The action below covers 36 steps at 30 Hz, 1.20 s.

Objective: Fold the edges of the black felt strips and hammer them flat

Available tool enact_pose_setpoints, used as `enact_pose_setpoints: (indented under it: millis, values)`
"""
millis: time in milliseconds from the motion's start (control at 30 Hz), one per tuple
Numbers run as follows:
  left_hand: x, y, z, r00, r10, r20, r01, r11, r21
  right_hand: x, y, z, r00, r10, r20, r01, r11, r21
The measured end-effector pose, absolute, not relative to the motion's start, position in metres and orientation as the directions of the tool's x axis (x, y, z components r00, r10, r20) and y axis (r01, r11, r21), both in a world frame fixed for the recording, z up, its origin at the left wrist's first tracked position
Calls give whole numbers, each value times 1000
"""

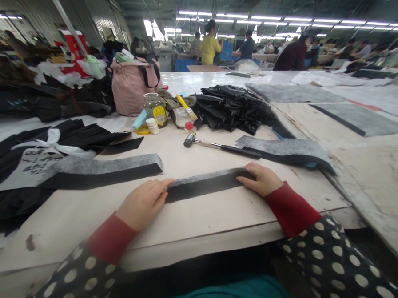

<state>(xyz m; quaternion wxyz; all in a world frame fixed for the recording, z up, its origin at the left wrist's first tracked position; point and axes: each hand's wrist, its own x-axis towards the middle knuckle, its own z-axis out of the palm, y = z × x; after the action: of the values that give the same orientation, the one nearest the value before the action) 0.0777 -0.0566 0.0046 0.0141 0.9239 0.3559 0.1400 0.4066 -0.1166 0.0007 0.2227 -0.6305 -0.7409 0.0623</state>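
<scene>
Between my hands a narrow strip of black material (203, 185) with a speckled grey upper band lies along the pale work board (195, 224). My left hand (146, 202) pinches its left end, thumb and fingers closed on the edge. At the other end, my right hand (260, 179) grips the strip between thumb and fingers. Just beyond it rests a hammer (215, 145) with a black handle. Similar grey-and-black strips lie to the left (107, 171) and to the right (288, 151).
A pile of black pieces (234, 108) sits at the back, near a glass jar (155, 109), a yellow-handled brush (187, 107) and a pink bag (132, 85). Black fabric bundles (76, 136) cover the left side. Several people work in the background.
</scene>
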Motion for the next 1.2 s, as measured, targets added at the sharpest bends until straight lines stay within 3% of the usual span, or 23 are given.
enact_pose_setpoints:
  millis: [200, 400, 500, 667, 833, 1200]
  values:
    - [77, -57, 4, 712, 663, 230, 656, -746, 120, 406, -116, 0, -121, 961, 248, 919, 203, -338]
    - [78, -57, 10, 686, 690, 232, 660, -724, 202, 406, -116, -1, -164, 941, 297, 939, 241, -244]
    - [79, -57, 12, 706, 666, 243, 624, -746, 233, 408, -119, -1, -92, 930, 356, 980, 149, -135]
    - [80, -55, 13, 754, 616, 227, 569, -786, 243, 411, -129, -2, -11, 890, 456, 987, 82, -135]
    - [75, -49, 15, 786, 592, 181, 551, -802, 231, 410, -141, -2, -115, 913, 392, 985, 155, -73]
    - [69, -41, 26, 807, 590, 22, 583, -803, 123, 401, -156, -1, -125, 928, 351, 981, 169, -98]
